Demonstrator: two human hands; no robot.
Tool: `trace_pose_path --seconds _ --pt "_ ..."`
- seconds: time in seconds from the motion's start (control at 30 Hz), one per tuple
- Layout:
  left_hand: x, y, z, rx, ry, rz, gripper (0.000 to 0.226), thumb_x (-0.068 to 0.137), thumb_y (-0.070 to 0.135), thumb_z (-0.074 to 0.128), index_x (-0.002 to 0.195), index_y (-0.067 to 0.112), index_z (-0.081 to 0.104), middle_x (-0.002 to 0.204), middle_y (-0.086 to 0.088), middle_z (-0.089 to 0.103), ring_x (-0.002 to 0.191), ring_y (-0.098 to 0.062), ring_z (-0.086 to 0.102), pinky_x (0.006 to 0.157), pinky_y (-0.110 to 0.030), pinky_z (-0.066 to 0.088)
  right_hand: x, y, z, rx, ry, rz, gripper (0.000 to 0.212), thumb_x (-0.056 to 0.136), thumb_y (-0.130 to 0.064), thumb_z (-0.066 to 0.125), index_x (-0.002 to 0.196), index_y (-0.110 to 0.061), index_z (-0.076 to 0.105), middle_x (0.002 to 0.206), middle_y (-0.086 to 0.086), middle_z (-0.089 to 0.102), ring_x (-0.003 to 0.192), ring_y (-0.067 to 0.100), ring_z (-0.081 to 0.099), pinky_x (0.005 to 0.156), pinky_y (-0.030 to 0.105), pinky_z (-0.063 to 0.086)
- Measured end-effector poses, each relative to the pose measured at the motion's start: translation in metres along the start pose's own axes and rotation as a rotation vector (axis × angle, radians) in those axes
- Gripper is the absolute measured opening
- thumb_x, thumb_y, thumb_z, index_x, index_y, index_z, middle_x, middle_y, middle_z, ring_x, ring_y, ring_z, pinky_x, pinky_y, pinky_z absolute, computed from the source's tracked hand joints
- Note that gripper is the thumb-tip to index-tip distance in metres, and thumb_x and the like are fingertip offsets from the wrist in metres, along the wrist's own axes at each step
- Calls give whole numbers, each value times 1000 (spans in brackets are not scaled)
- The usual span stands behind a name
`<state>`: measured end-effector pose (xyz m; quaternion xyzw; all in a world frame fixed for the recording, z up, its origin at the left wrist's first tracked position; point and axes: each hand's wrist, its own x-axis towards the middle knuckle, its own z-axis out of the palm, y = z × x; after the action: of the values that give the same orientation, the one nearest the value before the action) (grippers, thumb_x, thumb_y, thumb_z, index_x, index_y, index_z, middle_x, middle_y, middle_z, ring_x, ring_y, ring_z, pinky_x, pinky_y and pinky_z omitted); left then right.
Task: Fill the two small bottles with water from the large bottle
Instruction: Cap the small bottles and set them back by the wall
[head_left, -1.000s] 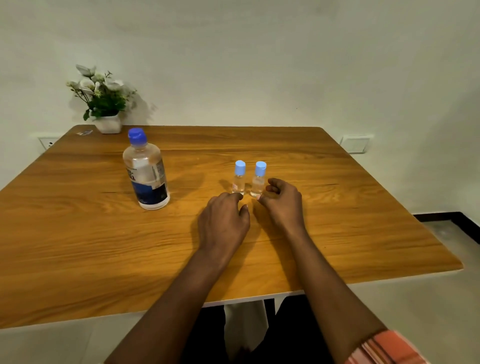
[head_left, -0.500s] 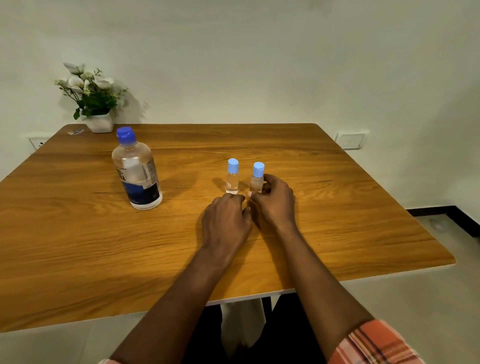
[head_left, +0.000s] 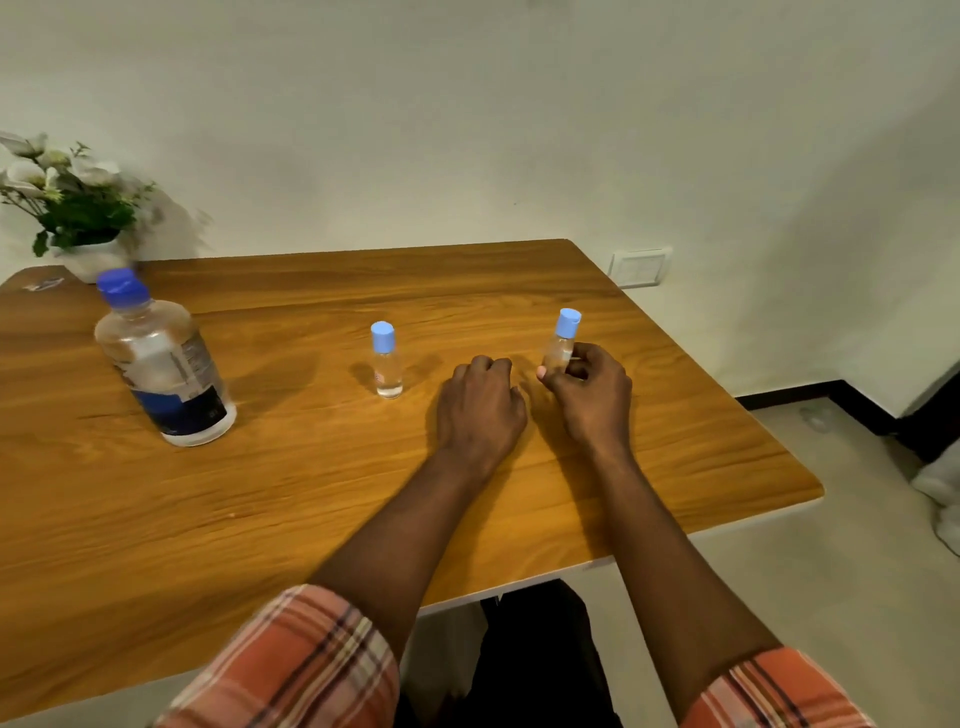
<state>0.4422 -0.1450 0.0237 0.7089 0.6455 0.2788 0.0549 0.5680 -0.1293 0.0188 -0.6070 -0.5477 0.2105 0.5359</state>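
Right hand grips first small bottle, shifted toward the tabletop's right edge, away from second small bottle. Left hand lies loosely curled, empty. Both capped: filling pending.

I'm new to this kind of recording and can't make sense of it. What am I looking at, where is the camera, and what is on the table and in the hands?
There is no machine here: these are a person's two bare hands, filmed by one wide-angle camera worn on the head, looking forward and down. That is why both forearms reach in from the bottom edge. On the wooden table stand a large bottle with a blue cap, at the left, and one small bottle with a light blue cap, near the middle. The right hand holds the second small bottle, also capped, its fingers curled round it. The left hand rests on the table, loosely curled, holding nothing. A pot of flowers stands at the far left corner.
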Motion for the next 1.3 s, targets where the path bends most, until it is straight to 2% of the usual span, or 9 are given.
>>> trace_pose_path --seconds 0.1,0.27,0.4,0.53,0.77,0.9,1.1,1.3 --pt "19 6 8 33 -15 4 32 94 28 50 121 13 58 120 -9 60 112 -28 53 89 -39 45 11 7 -3 -7 2 -3 37 77 -19 79 111 -15 67 94 -11 65 88 6 63 70 13 45" --pt "65 14 28 80 -69 -41 29 93 30 48 112 12 60 115 -10 60 109 -29 53 87 -40 45 53 21 4 -6 14 18 35 77 -20 79 109 -16 67 91 -11 64 87 8 63 75 21 49" --pt "100 14 48 127 -62 -8 32 94 36 44 113 15 59 115 -8 60 108 -27 53 89 -40 43 92 32 20 -13 45 31 32 78 -23 79 107 -17 67 89 -12 64 84 7 63 66 13 43" --pt "140 13 67 124 -30 33 32 95 37 44 114 16 58 116 -7 60 107 -25 53 88 -39 43 134 41 40 -13 58 56 32 79 -23 78 108 -17 66 88 -12 64 81 8 63 63 13 42" --pt "221 4 92 123 -12 -20 31 95 37 46 111 14 59 114 -9 60 108 -28 52 87 -41 44 216 59 77 -56 46 38 27 80 -24 77 103 -16 66 95 -3 70 82 13 65 69 25 49" --pt "271 -7 108 154 16 29 35 94 39 47 114 12 58 116 -12 60 109 -30 52 87 -41 43 260 69 95 -93 18 14 21 81 -26 76 98 -21 64 94 -2 71 82 15 65 75 31 53" --pt "329 -17 131 149 53 45 43 93 43 48 119 11 58 115 -13 60 107 -31 54 83 -41 45 314 82 116 -168 -5 -13 31 81 -30 76 106 -16 64 101 3 71 87 20 66 71 26 46" --pt "356 -23 144 145 86 40 42 91 44 51 112 9 59 111 -15 60 105 -33 53 78 -39 41 339 91 127 -229 3 -32 39 80 -31 77 111 -14 61 109 6 69 94 22 65 74 28 43"
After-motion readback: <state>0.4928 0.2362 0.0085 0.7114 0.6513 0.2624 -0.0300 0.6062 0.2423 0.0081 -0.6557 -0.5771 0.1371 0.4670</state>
